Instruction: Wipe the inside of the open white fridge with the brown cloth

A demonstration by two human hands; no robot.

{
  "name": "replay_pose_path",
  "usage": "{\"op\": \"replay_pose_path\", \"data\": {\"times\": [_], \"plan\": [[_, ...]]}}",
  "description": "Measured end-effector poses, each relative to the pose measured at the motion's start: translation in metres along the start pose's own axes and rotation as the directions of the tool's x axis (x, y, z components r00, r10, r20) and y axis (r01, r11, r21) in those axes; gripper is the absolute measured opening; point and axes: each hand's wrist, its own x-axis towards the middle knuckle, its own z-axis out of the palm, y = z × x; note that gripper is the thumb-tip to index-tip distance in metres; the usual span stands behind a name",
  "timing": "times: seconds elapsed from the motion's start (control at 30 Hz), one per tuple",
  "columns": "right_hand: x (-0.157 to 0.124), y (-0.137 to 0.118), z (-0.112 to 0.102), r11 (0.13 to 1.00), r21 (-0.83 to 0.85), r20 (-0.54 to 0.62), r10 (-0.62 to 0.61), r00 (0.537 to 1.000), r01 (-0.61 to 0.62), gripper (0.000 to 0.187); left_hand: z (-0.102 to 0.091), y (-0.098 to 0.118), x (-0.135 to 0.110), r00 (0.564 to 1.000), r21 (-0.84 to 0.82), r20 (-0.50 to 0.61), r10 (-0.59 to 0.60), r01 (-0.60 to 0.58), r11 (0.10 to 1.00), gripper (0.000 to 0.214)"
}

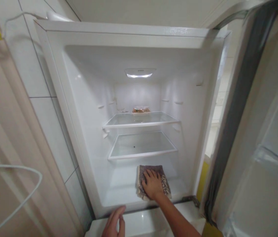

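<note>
A folded brown cloth (153, 182) is pressed flat under the spread right hand (152, 185) on the near floor of the open fridge (84, 98), wiping being judged in hand, while the empty left hand (114, 223), fingers loosely extended, is rested at the lower front edge.

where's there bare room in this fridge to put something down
Free: the lower glass shelf, and the upper glass shelf ahead of the small wrapped food packet. Taken: the fridge floor, where the right hand presses a folded brown patterned cloth.
</note>
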Motion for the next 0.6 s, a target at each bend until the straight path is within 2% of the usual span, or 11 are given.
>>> {"op": "replay_pose_path", "data": {"times": [0.1, 0.2, 0.3, 0.4, 0.47, 0.6], "plan": [[-0.004, 0.052, -0.024, 0.996, -0.034, -0.044, 0.082, 0.996, -0.084, 0.056, 0.006, -0.003, 0.025, 0.991, 0.149, -0.04, 0.131, -0.123, 0.981, 0.04], [-0.014, 0.079, -0.037, 0.994, -0.053, -0.049, 0.089, 0.995, -0.092, 0.056, 0.013, -0.005, 0.049, 0.97, 0.305, 0.0, 0.244, -0.233, 0.923, 0.041], [-0.026, 0.08, -0.036, 0.993, -0.072, -0.062, 0.088, 0.994, -0.092, 0.054, 0.02, -0.01, 0.06, 0.96, 0.478, 0.105, 0.259, -0.277, 0.833, 0.042], [-0.039, 0.069, -0.027, 0.98, -0.138, -0.143, 0.124, 0.982, -0.144, 0.053, 0.024, -0.021, 0.056, 0.939, 0.562, 0.192, 0.284, -0.342, 0.753, 0.045], [-0.046, 0.064, -0.02, 0.968, -0.177, -0.183, 0.144, 0.973, -0.176, 0.052, 0.026, -0.03, 0.05, 0.919, 0.579, 0.209, 0.335, -0.392, 0.715, 0.049], [-0.049, 0.063, -0.016, 0.969, -0.183, -0.166, 0.135, 0.977, -0.165, 0.055, 0.028, -0.042, 0.046, 0.888, 0.609, 0.19, 0.419, -0.441, 0.659, 0.052]]}}
